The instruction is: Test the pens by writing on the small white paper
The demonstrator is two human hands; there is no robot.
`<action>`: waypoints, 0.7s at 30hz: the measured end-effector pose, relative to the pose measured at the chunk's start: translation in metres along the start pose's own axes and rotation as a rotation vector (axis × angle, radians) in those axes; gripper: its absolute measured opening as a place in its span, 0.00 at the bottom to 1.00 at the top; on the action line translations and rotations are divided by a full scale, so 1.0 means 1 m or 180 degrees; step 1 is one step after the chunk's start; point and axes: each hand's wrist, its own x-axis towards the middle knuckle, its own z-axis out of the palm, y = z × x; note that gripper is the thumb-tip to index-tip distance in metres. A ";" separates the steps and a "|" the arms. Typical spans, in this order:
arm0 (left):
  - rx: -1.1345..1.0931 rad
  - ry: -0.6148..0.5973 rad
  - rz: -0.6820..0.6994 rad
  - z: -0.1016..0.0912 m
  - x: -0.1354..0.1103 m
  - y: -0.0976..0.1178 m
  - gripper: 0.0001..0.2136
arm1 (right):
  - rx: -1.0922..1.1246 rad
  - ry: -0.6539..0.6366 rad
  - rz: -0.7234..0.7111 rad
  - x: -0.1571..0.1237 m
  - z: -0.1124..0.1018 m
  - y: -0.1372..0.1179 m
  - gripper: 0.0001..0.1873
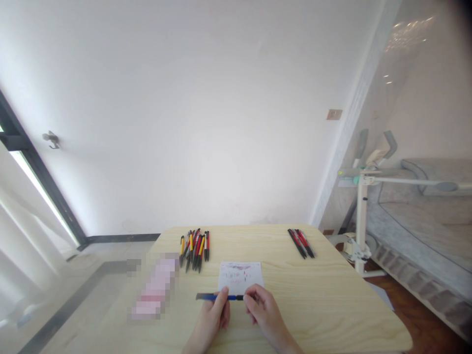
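Observation:
A blue pen with dark ends (232, 297) lies level across the front of the table, held between my two hands. My left hand (216, 312) is closed around its middle, the thumb on top. At the pen's right end, my right hand (263, 309) pinches the black part, which its fingers partly cover. Just behind the pen is a white sheet of paper (241, 275) marked with dark and reddish scribbles. My fingers overlap its near edge.
Several yellow, red and grey pens (195, 248) lie in a group at the back left. A few red and black pens (301, 243) lie at the back right of the wooden table (313, 300). A blurred pink item (157, 290) is at the left. The wall (236, 147) stands behind.

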 end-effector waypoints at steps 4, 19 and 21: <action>-0.0079 0.0052 -0.0017 0.001 -0.001 0.001 0.28 | 0.0089 -0.0004 -0.0010 0.000 0.000 0.003 0.15; -0.0058 0.0108 -0.0064 0.002 -0.002 0.005 0.28 | 0.0260 0.0034 -0.0084 0.001 0.002 0.007 0.13; -0.0056 0.0069 -0.0024 0.002 -0.002 0.006 0.28 | 0.0178 0.0057 -0.0048 0.001 0.002 0.005 0.15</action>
